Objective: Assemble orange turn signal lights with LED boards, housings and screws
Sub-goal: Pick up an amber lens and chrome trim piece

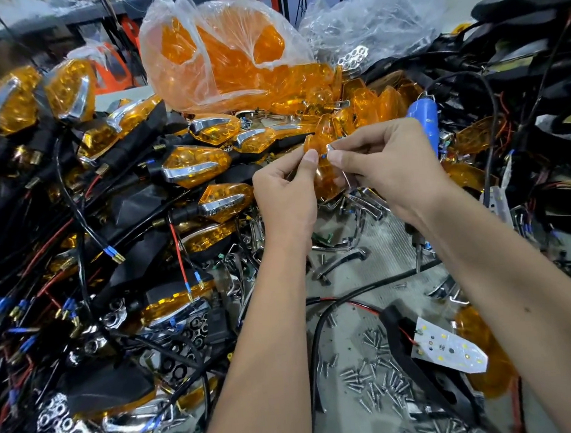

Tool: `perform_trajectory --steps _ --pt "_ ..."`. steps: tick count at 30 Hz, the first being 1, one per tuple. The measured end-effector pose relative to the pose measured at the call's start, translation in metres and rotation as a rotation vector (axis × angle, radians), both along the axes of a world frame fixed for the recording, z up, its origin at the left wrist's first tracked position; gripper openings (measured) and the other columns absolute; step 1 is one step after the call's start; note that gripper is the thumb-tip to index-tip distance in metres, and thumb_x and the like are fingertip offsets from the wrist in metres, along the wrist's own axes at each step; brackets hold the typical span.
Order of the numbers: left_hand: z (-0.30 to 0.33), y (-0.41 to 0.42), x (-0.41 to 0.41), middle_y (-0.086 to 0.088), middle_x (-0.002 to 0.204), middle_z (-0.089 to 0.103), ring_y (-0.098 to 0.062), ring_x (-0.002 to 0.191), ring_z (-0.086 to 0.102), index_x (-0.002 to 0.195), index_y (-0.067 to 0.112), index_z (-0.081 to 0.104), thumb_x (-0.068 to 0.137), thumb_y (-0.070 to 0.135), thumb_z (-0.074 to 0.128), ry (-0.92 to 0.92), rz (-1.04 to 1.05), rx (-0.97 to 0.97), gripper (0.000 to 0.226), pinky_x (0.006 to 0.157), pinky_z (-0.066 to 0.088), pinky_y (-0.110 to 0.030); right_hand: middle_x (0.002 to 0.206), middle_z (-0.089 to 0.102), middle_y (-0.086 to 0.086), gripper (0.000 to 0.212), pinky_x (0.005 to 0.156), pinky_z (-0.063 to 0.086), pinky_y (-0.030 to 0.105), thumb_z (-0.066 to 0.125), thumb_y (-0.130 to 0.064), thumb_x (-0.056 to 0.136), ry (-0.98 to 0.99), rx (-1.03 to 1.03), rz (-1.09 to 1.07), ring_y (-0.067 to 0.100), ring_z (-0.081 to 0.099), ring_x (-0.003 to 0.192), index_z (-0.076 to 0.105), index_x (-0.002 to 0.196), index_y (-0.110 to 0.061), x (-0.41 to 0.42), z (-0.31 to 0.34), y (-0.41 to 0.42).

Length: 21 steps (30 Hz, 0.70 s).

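Note:
Both hands meet above the middle of the bench around one orange lens (326, 179). My left hand (286, 195) grips the lens, thumb and forefinger pinched at its top. My right hand (386, 170) pinches a thin chrome trim strip (345, 174) against the lens. A white LED board (450, 348) with red and black wires lies on a black housing (423, 373) at the lower right. Several loose screws (378, 376) are scattered on the bench beside it.
A heap of finished orange signal lights (201, 161) with black stems and wires fills the left. A clear bag of orange lenses (224, 60) stands behind. A blue electric screwdriver (423, 120) lies right of my hands. Chrome trims (345, 259) litter the middle, black housings (535, 60) the far right.

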<state>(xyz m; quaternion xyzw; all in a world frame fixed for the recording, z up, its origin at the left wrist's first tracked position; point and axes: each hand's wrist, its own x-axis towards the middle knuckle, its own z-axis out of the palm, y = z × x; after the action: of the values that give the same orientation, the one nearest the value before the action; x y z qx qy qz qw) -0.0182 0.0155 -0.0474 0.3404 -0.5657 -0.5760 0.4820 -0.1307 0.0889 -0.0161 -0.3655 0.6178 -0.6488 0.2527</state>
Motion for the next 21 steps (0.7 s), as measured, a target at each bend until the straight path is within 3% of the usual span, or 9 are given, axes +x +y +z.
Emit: perform_trajectory --steps 3,8,12,16,19,21 --pt "-0.001 0.001 -0.001 0.006 0.095 0.081 -0.022 0.098 0.076 0.094 0.031 0.083 0.098 0.014 0.07 -0.023 0.027 -0.029 0.021 0.092 0.06 -0.054 0.074 0.075 0.004 0.007 0.06 0.06 0.027 0.081 -0.001 0.084 -0.158 0.0 0.021 0.018 0.073 0.062 0.079 0.084 -0.007 0.001 -0.001 0.0" --pt "-0.003 0.002 -0.002 0.005 0.093 0.081 -0.027 0.098 0.076 0.092 0.032 0.083 0.096 0.013 0.071 -0.027 0.006 -0.045 0.023 0.09 0.06 -0.056 0.07 0.076 0.001 0.021 0.059 0.06 0.026 0.085 -0.003 0.083 0.111 0.037 0.001 0.017 0.074 0.064 0.079 0.076 -0.022 -0.001 -0.005 -0.001" --pt "-0.001 0.003 -0.004 0.007 0.097 0.081 -0.009 0.099 0.075 0.105 0.016 0.082 0.096 0.013 0.073 -0.002 0.04 0.01 0.014 0.096 0.06 -0.042 0.076 0.078 -0.001 0.011 0.069 0.065 0.036 0.09 -0.015 0.08 0.242 0.045 -0.081 0.016 0.077 0.072 0.082 0.085 -0.021 -0.003 -0.01 -0.002" --pt "0.003 0.001 -0.002 0.003 0.102 0.081 -0.014 0.102 0.075 0.111 0.01 0.08 0.096 0.012 0.073 0.071 0.033 0.117 0.016 0.096 0.06 -0.039 0.074 0.076 -0.013 0.007 0.072 0.063 0.03 0.088 -0.027 0.079 0.383 0.036 -0.221 0.002 0.072 0.073 0.084 0.084 -0.026 0.008 -0.007 -0.004" --pt "0.006 0.003 -0.003 -0.002 0.106 0.08 -0.019 0.106 0.075 0.109 0.014 0.08 0.096 0.012 0.074 0.123 0.048 0.156 0.015 0.097 0.06 -0.043 0.071 0.075 -0.01 0.007 0.069 0.063 0.033 0.088 -0.029 0.081 0.358 0.059 -0.21 0.007 0.072 0.069 0.083 0.084 -0.024 0.011 -0.004 -0.003" --pt "0.007 0.004 -0.002 -0.002 0.106 0.08 -0.02 0.106 0.074 0.1 0.024 0.081 0.096 0.013 0.074 0.145 0.05 0.176 0.013 0.099 0.059 -0.044 0.067 0.074 -0.002 0.011 0.059 0.062 0.034 0.088 -0.024 0.082 0.264 0.044 -0.148 0.012 0.071 0.061 0.08 0.084 -0.018 0.01 -0.004 -0.001"
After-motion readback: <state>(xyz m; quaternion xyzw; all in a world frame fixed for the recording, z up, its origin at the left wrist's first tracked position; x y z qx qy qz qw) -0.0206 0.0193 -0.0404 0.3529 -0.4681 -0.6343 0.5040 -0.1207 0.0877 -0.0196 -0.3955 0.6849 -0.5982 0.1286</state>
